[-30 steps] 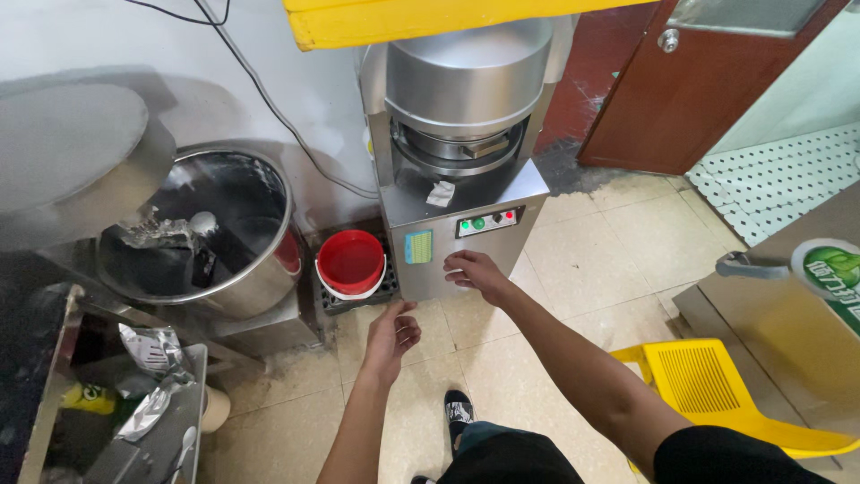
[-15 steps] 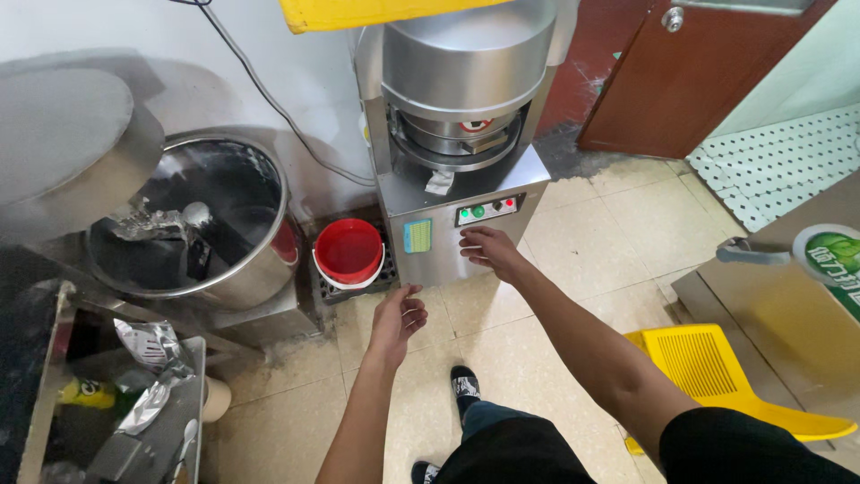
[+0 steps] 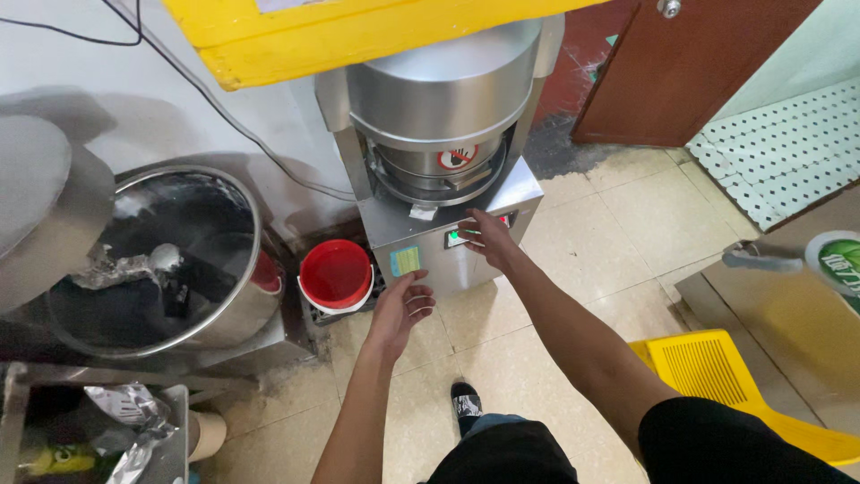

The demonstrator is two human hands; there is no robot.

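Tiled floor; right hand (image 3: pixel 488 240) hides machine buttons (image 3: pixel 459 237), left hand (image 3: pixel 403 305) open, empty.

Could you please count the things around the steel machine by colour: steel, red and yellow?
Steel: 2, the machine under the right hand and the mixing bowl
Red: 1, the bucket beside the left hand
Yellow: 1, the stool
Total: 4

Steel machine (image 3: pixel 448 152) stands against the wall. Left of it on the floor: bucket (image 3: pixel 336 273), then mixing bowl (image 3: pixel 152 260) — further left. Right hand (image 3: pixel 488 237) rests on the machine's front panel (image 3: pixel 475 235); left hand (image 3: pixel 403 305) hangs before the machine, just right of the bucket. Stool (image 3: pixel 717 376) — lower right.
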